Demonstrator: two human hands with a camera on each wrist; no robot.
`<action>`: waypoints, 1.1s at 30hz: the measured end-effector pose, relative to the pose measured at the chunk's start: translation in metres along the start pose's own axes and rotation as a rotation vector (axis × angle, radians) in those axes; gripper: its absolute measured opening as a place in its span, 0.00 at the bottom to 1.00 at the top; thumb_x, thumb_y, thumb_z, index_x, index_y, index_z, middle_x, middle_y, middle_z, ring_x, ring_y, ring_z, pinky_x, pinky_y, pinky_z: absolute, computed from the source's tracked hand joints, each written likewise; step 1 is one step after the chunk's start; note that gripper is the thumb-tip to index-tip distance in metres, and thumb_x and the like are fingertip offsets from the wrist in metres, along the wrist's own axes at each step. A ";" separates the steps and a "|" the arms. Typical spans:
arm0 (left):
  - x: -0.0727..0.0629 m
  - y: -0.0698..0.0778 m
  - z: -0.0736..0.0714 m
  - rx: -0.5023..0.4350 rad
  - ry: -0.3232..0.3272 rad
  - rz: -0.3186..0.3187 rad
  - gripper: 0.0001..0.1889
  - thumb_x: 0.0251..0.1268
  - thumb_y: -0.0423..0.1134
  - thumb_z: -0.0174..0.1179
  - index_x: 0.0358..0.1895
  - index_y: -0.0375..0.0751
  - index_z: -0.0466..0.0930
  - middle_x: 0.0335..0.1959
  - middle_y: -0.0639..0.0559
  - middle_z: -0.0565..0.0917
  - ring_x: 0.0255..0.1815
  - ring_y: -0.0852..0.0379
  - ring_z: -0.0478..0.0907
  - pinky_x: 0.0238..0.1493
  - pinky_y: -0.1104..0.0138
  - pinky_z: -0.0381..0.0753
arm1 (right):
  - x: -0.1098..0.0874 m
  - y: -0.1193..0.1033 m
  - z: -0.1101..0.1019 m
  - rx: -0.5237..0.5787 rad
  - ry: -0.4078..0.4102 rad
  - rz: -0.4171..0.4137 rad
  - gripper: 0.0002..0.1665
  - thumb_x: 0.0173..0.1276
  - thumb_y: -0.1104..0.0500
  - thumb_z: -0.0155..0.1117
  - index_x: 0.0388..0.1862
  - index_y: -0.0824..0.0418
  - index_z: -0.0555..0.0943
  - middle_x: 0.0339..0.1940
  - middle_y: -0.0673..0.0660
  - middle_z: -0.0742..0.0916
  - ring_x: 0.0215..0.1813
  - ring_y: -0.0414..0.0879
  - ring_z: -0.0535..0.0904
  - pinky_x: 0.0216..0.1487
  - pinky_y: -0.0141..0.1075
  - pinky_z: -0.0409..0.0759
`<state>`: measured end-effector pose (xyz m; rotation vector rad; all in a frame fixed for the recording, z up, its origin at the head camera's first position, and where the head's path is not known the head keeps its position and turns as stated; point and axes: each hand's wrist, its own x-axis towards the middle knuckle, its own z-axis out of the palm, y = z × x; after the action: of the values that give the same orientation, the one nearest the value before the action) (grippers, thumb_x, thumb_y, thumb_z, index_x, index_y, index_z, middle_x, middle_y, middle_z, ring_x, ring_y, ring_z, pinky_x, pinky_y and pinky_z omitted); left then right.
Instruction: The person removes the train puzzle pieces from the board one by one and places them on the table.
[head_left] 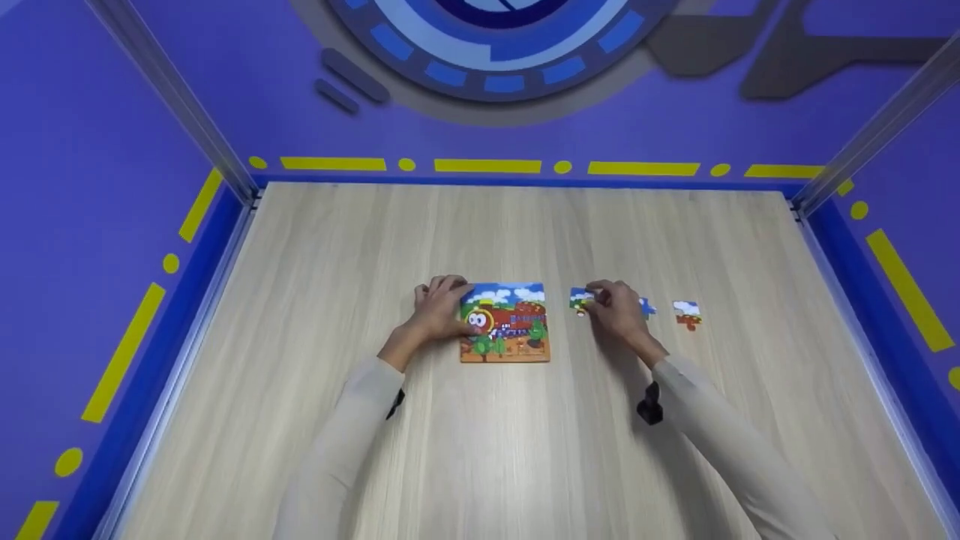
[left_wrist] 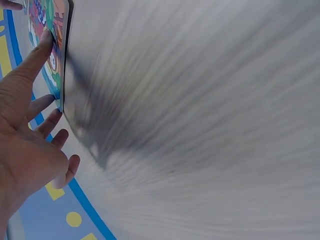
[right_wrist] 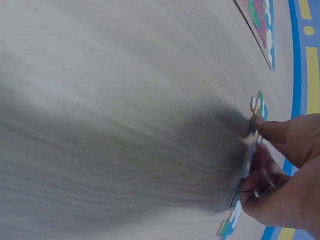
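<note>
A square jigsaw puzzle (head_left: 510,319) with a red cartoon train lies in the middle of the table. My left hand (head_left: 439,307) rests at its left side, thumb laid on the picture and the other fingers spread along the edge, as the left wrist view (left_wrist: 30,125) also shows. Right of the puzzle, my right hand (head_left: 619,311) pinches a puzzle piece (head_left: 580,296) with green, blue and white on it; in the right wrist view the thumb is against this piece (right_wrist: 261,102). A blue piece (head_left: 647,306) shows partly from behind that hand.
Farther right lies another loose piece (head_left: 686,311), white clouds above red. The pale wood-grain table (head_left: 480,450) is bounded by blue-purple panels with yellow marks (head_left: 487,166) at the back and both sides.
</note>
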<state>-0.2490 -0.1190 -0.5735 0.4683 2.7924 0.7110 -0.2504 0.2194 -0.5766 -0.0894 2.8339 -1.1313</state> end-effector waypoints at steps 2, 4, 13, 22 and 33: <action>0.000 -0.001 -0.002 -0.006 -0.002 0.011 0.46 0.54 0.55 0.76 0.75 0.41 0.69 0.74 0.40 0.67 0.77 0.38 0.57 0.70 0.39 0.52 | 0.000 -0.002 -0.001 0.018 0.018 -0.029 0.19 0.72 0.67 0.63 0.61 0.70 0.81 0.45 0.67 0.83 0.46 0.54 0.77 0.46 0.40 0.71; -0.001 -0.002 -0.003 -0.006 -0.004 0.021 0.46 0.54 0.55 0.76 0.75 0.41 0.69 0.75 0.40 0.66 0.77 0.38 0.56 0.70 0.38 0.53 | 0.001 -0.006 -0.001 0.034 0.018 -0.055 0.18 0.72 0.67 0.63 0.59 0.72 0.81 0.44 0.68 0.84 0.45 0.55 0.78 0.46 0.40 0.73; -0.006 0.016 0.005 -0.034 0.087 0.070 0.35 0.62 0.55 0.71 0.71 0.46 0.75 0.73 0.39 0.70 0.74 0.39 0.61 0.68 0.41 0.56 | -0.001 -0.030 0.014 0.082 -0.059 -0.124 0.14 0.71 0.67 0.65 0.53 0.71 0.84 0.41 0.66 0.86 0.41 0.52 0.81 0.40 0.32 0.74; -0.019 0.048 0.044 0.000 0.202 0.091 0.33 0.60 0.62 0.70 0.65 0.48 0.81 0.58 0.42 0.76 0.55 0.46 0.69 0.53 0.51 0.68 | -0.002 -0.045 0.035 0.010 -0.194 -0.230 0.22 0.65 0.62 0.74 0.56 0.71 0.85 0.43 0.65 0.85 0.41 0.51 0.78 0.38 0.32 0.72; -0.026 0.054 0.053 0.154 0.168 0.040 0.42 0.48 0.67 0.74 0.67 0.53 0.80 0.67 0.41 0.74 0.65 0.45 0.69 0.60 0.50 0.72 | -0.009 -0.050 0.041 -0.125 -0.254 -0.202 0.32 0.55 0.60 0.82 0.59 0.67 0.84 0.49 0.63 0.84 0.45 0.51 0.75 0.42 0.38 0.72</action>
<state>-0.1966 -0.0607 -0.5886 0.5153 3.0185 0.5700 -0.2358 0.1556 -0.5708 -0.5008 2.7078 -0.8986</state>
